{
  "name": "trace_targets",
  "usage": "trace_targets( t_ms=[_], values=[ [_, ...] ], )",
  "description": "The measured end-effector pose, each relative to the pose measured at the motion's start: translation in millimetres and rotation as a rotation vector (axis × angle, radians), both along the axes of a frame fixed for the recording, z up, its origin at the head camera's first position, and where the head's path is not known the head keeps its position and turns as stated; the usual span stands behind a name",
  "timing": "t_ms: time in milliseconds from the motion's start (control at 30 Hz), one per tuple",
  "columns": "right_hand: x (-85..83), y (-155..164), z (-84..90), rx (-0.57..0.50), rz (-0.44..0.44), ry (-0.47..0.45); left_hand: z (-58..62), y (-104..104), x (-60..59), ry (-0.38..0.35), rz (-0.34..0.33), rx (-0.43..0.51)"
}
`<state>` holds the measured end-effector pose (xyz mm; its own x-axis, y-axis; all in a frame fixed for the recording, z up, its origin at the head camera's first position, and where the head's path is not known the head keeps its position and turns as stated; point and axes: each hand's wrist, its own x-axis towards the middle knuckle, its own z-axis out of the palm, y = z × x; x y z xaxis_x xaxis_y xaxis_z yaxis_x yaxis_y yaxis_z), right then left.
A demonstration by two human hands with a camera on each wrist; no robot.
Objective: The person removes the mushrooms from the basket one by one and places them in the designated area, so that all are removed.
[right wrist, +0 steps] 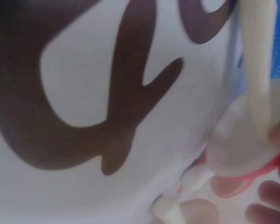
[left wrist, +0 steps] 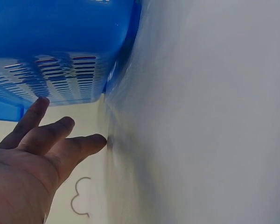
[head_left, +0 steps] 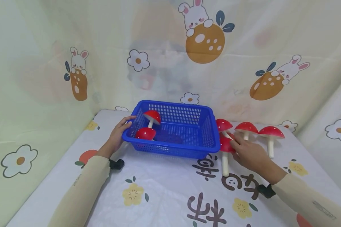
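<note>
The blue basket (head_left: pixel 184 134) holds two red mushrooms (head_left: pixel 146 133). Four more lie outside it. The left hand (head_left: pixel 120 130) rests relaxed, spread fingers on its rim; the right hand (head_left: pixel 248 152) pinches one outside mushroom (head_left: pixel 225 151), beside the basket.

Red-capped toy mushroom (head_left: pixel 225 150) lies beside blue basket (head_left: pixel 176 148).
</note>
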<state>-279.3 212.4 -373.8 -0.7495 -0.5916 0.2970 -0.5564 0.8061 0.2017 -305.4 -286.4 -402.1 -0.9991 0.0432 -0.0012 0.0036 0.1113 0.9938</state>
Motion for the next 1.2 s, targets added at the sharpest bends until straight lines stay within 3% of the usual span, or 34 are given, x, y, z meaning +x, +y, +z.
trace_targets(
  t_ms=[133, 400, 600, 800, 1000, 1200],
  values=[
    [9.4, 0.7, 7.1, 0.02, -0.062, -0.034, 0.1, -1.0, 0.4, 0.007, -0.005, 0.01],
    [25.4, -0.4, 26.5, 0.007, -0.088, -0.014, 3.6, -2.9, 0.6, 0.014, -0.003, 0.007],
    [27.9, -12.4, 41.7, -0.017, -0.011, 0.079, 7.2, -5.1, 1.3, 0.008, 0.008, 0.007],
    [29.1, -42.7, 66.0, -0.091, 0.047, 0.035, 8.6, -5.1, 2.4, 0.002, 0.007, 0.014],
    [10.0, -84.6, 96.2, -0.159, 0.066, -0.033, 7.5, -4.1, 2.8, -0.004, 0.007, 0.023],
    [-33.9, -126.6, 113.6, -0.279, 0.048, -0.135, 2.9, 1.6, 3.4, 0.006, -0.018, 0.023]
  ],
)
